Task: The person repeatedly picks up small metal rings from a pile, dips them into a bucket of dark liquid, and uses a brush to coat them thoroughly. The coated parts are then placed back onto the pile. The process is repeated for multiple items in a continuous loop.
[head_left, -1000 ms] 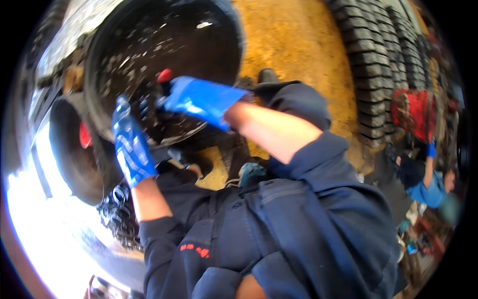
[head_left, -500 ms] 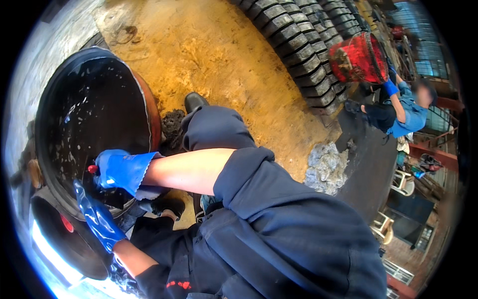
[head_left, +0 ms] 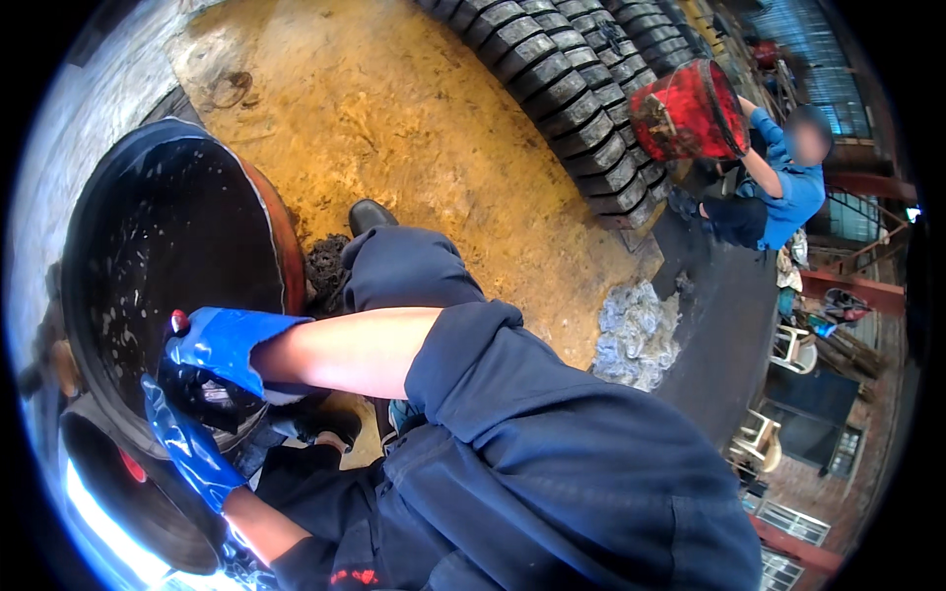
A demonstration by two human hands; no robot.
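My right hand [head_left: 222, 345], in a blue rubber glove, is closed at the near rim of a large drum [head_left: 281, 222]. A rounded red end [head_left: 178, 320] of something sticks out of its fist; the rest is hidden. Just below the fist is a dark, shiny object [head_left: 212, 396], its kind unclear. My left hand [head_left: 187, 433], also gloved in blue, lies along that object with fingers stretched out straight. Whether it bears any weight I cannot tell. Inside the drum is dark liquid [head_left: 187, 227] with pale flecks on it.
A round dark lid-like disc [head_left: 138, 492] leans below the drum. Large tyres [head_left: 562, 108] stand beyond the yellow floor [head_left: 325, 108]. A heap of grey rags [head_left: 636, 335] lies right of my legs. At right, a person [head_left: 788, 197] holds a red bucket [head_left: 690, 113].
My right hand has lifted slightly and turned, baring more of the dark object below it. My left hand has barely moved. The other person has shifted a little with the bucket.
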